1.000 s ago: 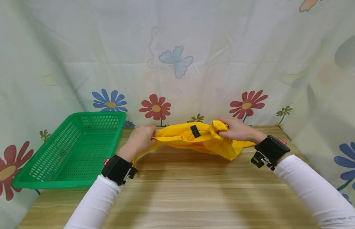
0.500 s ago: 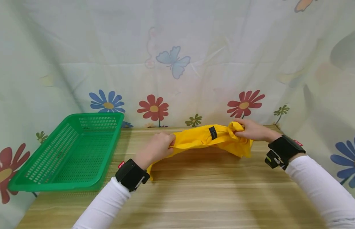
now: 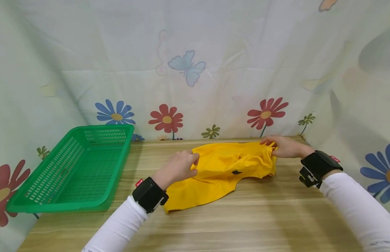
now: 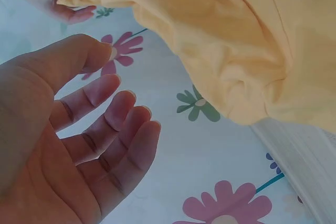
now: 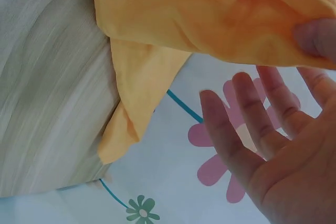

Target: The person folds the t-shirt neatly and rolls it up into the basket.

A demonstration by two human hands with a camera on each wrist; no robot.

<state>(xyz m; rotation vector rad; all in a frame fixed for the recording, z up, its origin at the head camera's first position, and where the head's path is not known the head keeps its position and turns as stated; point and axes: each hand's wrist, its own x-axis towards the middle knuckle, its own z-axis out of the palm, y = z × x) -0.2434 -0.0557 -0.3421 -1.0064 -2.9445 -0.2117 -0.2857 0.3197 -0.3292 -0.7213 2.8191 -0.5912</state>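
A crumpled yellow shirt (image 3: pixel 210 189) with a small black label (image 3: pixel 236 172) lies spread on the wooden table in the head view. My left hand (image 3: pixel 179 167) hovers over its left part with nothing in its grasp. In the left wrist view, the loosely bent fingers (image 4: pixel 118 114) stand apart from the cloth. My right hand (image 3: pixel 286 146) is at the shirt's gathered right end. The right wrist view shows its thumb (image 5: pixel 317 38) over the cloth edge, and the other fingers spread fairly straight below that edge, some fingertips hidden by the fabric.
An upright green perforated basket (image 3: pixel 106 199) stands on the left of the wooden table (image 3: pixel 245 227). Behind and beside the table hangs a pale curtain (image 3: pixel 213 87) printed with flowers and a butterfly.
The shirt, earlier held raised between both hands and moved right, has come down flatter onto the table. My left hand has let go of it, and my right hand's grip has loosened.
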